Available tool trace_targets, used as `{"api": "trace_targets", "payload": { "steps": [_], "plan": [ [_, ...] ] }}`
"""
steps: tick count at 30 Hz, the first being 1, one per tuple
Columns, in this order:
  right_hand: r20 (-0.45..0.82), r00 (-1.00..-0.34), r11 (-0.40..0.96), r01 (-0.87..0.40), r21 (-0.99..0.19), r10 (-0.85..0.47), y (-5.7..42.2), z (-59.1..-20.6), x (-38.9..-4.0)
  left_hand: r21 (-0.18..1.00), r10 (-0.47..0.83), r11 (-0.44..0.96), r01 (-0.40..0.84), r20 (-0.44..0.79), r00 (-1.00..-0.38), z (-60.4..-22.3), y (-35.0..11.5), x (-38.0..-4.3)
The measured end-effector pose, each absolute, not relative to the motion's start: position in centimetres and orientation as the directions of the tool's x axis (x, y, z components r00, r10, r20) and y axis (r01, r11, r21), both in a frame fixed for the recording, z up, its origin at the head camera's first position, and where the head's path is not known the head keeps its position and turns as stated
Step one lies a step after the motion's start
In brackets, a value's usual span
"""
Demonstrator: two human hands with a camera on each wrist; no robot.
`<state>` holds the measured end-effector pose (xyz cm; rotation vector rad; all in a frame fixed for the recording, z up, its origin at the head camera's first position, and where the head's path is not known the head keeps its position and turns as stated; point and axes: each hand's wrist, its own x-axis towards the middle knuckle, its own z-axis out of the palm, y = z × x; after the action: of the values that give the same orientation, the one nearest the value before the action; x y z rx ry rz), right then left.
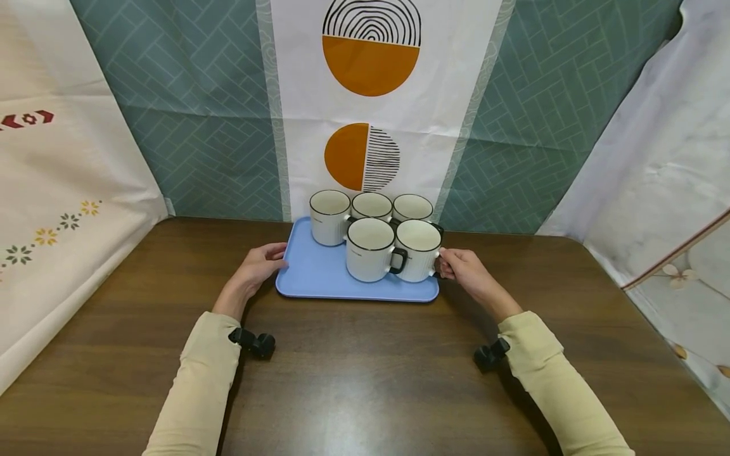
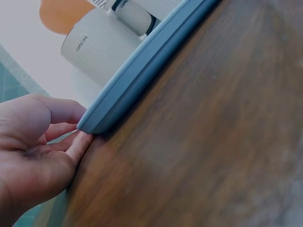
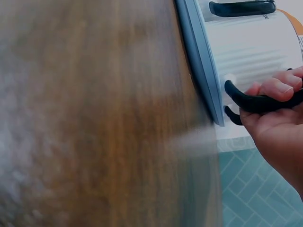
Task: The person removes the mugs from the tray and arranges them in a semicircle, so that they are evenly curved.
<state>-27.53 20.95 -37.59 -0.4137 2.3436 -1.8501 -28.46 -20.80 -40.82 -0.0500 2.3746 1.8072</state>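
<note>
Head view: the left hand (image 1: pixel 253 271) holds the edge of a blue tray (image 1: pixel 308 275), which lies between the two hands on a brown table (image 1: pixel 342 367). The right hand (image 1: pixel 467 269) grasps the right front mug (image 1: pixel 423 258), which stands upright at the tray's end beside that hand. Just inward of it, toward the left hand, stands the left front mug (image 1: pixel 365 258). Farther forward from the hands, also upright, are the left rear mug (image 1: pixel 328 227), the closest to the left hand, then the middle rear mug (image 1: pixel 371 206) and the right rear mug (image 1: pixel 413 208); all five are white with dark rims. Beyond both hands hangs a white cloth panel (image 1: pixel 439 76) with orange and striped discs.

Left wrist view: the digits of the left hand pinch the tray at its rim. Just inward of them, a mug wall bears the word "concise" (image 2: pixel 82 43).

Right wrist view: the fingers of the right hand curl round the black handle (image 3: pixel 251 101) of the right front mug. The tray's rim passes close by this hand; another handle (image 3: pixel 241 8) lies farther inward from it
</note>
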Motion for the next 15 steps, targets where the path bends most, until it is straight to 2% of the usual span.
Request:
{"api": "trace_targets", "payload": {
  "steps": [8, 12, 15],
  "plan": [
    [0.090, -0.964, 0.208, -0.144, -0.967, -0.248, 20.80, -37.33, -27.49, 0.960, 0.087, 0.257, -0.111, -0.138, -0.987, -40.84, -21.06, -28.39],
    [0.110, -0.975, 0.124, -0.136, -0.983, -0.196, 20.44, -37.46, -27.42, 0.962, 0.093, 0.250, -0.107, -0.133, -0.987, -40.85, -21.09, -28.32],
    [0.115, -0.983, 0.007, -0.117, -0.993, -0.144, 20.03, -37.59, -27.41, 0.962, 0.091, 0.251, -0.104, -0.130, -0.987, -40.78, -21.07, -28.24]
  ]
}}
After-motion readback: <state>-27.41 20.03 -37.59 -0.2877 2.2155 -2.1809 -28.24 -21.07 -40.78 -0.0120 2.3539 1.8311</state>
